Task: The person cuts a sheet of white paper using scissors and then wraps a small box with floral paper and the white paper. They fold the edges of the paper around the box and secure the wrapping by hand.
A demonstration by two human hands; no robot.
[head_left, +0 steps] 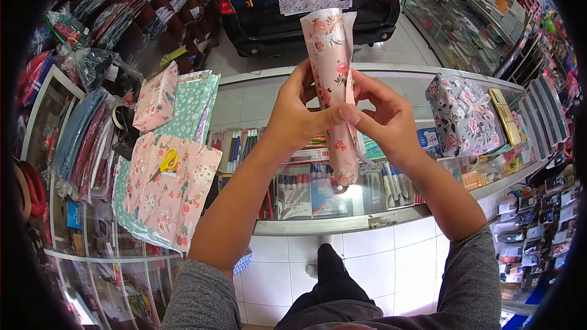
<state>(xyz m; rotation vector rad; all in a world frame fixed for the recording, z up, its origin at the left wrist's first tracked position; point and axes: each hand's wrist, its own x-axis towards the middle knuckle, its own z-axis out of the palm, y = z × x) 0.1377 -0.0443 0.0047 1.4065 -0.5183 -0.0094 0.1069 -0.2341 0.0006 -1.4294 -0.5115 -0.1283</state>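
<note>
A long roll of pink floral paper (330, 43) is held upright over the glass counter, wider at its top and narrow at its lower end. My left hand (299, 107) is wrapped round its left side, thumb across the front. On the right side my right hand (382, 113) grips the paper's edge, its thumb meeting the left thumb at the middle. What the roll contains, if anything, is hidden. Yellow scissors (168, 160) lie on pink floral sheets (183, 198) at the left, near a small pink wrapped box (156, 98).
A grey floral wrapped box (463, 113) stands on the counter's right, beside a gold box (504, 117). Green floral sheets (192, 105) lie at the left. The counter's metal front edge (342, 225) runs below my hands. Pens and stationery show under the glass.
</note>
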